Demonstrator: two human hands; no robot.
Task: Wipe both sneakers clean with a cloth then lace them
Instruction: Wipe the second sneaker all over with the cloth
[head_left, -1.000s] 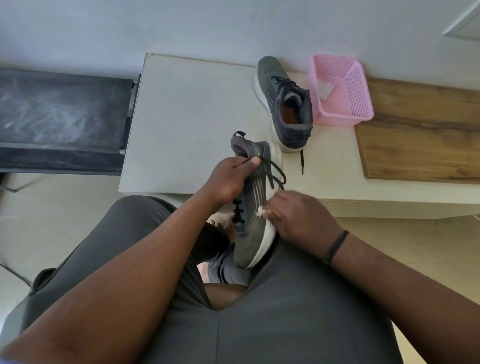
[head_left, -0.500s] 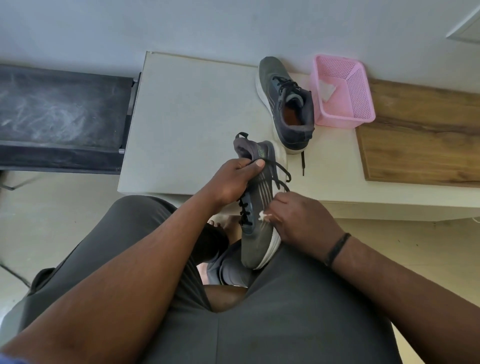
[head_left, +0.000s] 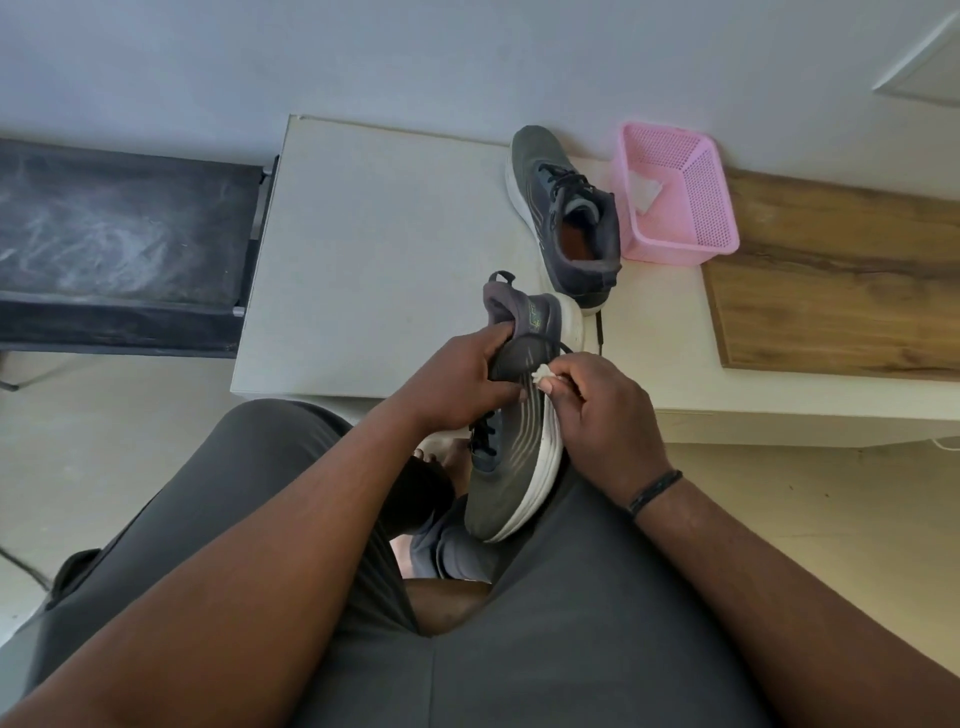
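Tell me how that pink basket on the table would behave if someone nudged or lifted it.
The pink basket looks like thin perforated plastic, so it is probably very light and would slide across the table rather than resist. Its walls may flex if squeezed. It holds only a white scrap, so a push near the rim might tip it.

This looks like a plain room in a home, though the wide lens shows too little to be sure. A low white table (head_left: 374, 249) stands against a bare pale wall (head_left: 363, 52), with a wood-grain board (head_left: 841, 291) lying at its right end. A pink plastic basket (head_left: 711, 218) and a worn grey sneaker (head_left: 566, 208) sit on it like ordinary household things. A dark bench (head_left: 119, 239) stands to the left. The floor (head_left: 104, 426) is pale and smooth.
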